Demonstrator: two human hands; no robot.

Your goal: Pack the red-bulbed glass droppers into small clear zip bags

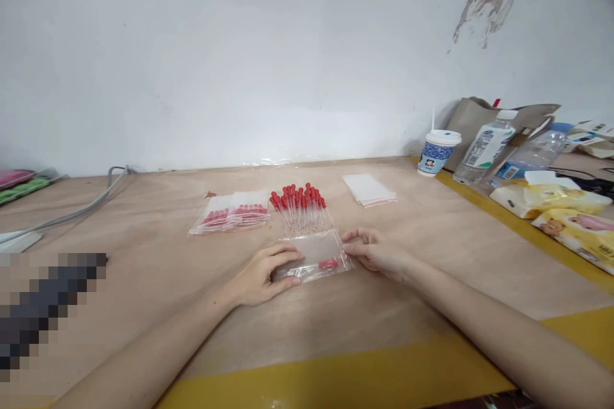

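A clear plastic zip bag [314, 248] lies on the table in front of me, with a red-bulbed dropper [329, 264] inside it. My left hand [269, 271] curls round the bag's left end, fingers on its upper face and thumb along the near edge. At the zip end on the right, my right hand [371, 252] pinches the bag between thumb and fingers. Just beyond the bag is a pile of loose droppers [300, 201] with red bulbs and clear stems. Filled bags of droppers [230, 214] lie overlapping to the left of that pile.
A stack of flat zip bags [369, 190] lies back right. Further right stand a paper cup [437, 153] with a straw, a plastic bottle [487, 147] and yellow wipe packs [575, 230]. A grey cable [91, 204] runs along the left. Yellow tape [297, 377] borders the table.
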